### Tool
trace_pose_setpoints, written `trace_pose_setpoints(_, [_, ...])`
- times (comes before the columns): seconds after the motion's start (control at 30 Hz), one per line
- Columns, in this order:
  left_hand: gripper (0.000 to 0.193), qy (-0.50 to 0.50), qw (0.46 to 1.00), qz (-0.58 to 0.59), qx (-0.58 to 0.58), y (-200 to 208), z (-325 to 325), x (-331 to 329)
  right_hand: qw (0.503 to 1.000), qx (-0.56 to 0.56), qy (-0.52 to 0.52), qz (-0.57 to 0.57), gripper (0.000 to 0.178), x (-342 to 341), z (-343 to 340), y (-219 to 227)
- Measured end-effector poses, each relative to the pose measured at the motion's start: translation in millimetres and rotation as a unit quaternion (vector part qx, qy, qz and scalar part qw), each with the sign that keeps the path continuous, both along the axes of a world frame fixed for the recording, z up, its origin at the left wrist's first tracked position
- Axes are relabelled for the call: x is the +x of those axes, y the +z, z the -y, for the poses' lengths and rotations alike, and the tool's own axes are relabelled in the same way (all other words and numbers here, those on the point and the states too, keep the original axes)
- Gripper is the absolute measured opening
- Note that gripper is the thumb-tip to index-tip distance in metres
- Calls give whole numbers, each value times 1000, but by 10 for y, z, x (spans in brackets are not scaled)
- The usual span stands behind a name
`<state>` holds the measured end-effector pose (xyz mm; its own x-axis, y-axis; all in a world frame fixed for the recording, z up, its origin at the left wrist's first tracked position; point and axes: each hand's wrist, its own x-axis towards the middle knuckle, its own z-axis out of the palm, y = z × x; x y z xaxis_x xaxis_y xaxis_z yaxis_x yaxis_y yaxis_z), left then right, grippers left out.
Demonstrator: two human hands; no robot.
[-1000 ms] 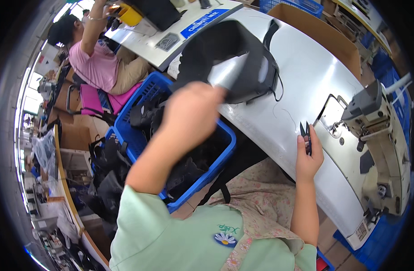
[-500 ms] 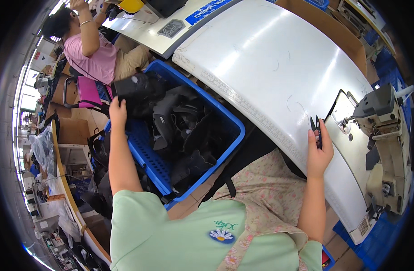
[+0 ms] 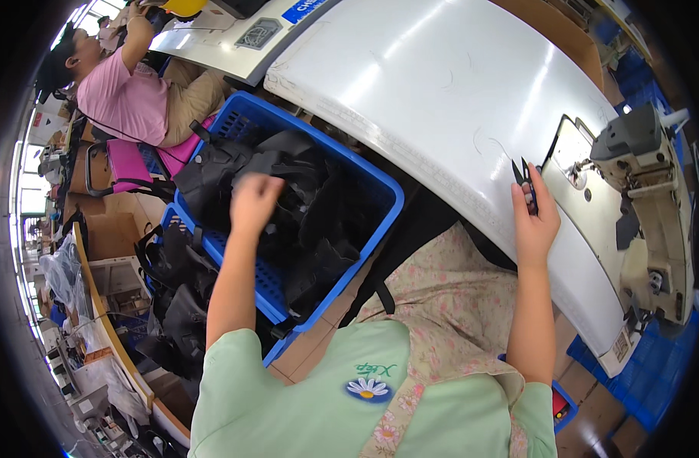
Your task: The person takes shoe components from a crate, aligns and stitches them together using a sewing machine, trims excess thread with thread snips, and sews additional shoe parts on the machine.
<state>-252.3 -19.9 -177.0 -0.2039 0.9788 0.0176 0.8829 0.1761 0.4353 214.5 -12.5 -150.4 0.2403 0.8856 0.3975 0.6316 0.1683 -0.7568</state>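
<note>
My left hand (image 3: 254, 204) is over a pile of black fabric pieces (image 3: 307, 172) in a blue plastic basket (image 3: 398, 200). Motion smears its fingers, so their grip cannot be made out. A black piece (image 3: 204, 179) lies beside it, over the basket's far left edge. In my right hand (image 3: 536, 229) are small black thread snips (image 3: 529, 191), blades pointing up and away. That hand is above the near edge of the white sewing table (image 3: 441, 99).
A sewing machine (image 3: 639, 145) stands at the table's right end. More black pieces (image 3: 181, 305) hang left of the basket. Beyond it, a person in a pink shirt (image 3: 124, 95) sits near a pink chair (image 3: 128, 164). A wooden-edged bench (image 3: 113, 320) runs along the left.
My left hand has moved right and nearer, away from the black piece at the basket's far left corner, which now lies there. My right hand still holds the snips.
</note>
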Motion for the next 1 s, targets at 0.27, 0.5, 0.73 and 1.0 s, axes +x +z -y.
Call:
trace_pose_setpoints(0.27, [28, -97, 973, 102, -181, 261, 183, 357, 995, -5, 7, -96, 39, 6, -18, -7])
trace_pose_setpoints(0.5, [22, -28, 932, 328, -149, 1003, 183, 89, 989, 31, -1, -144, 38, 56, 105, 51])
trace_pose_setpoints(0.73, [27, 56, 886, 461, -15, 1212, 107, 17, 989, 42, 22, -137, 39, -19, 375, 223])
trace_pose_setpoints(1.0, [28, 181, 850, 467, 161, 1929, 102, 243, 991, 47, 57, -109, 47, 212, 843, 360])
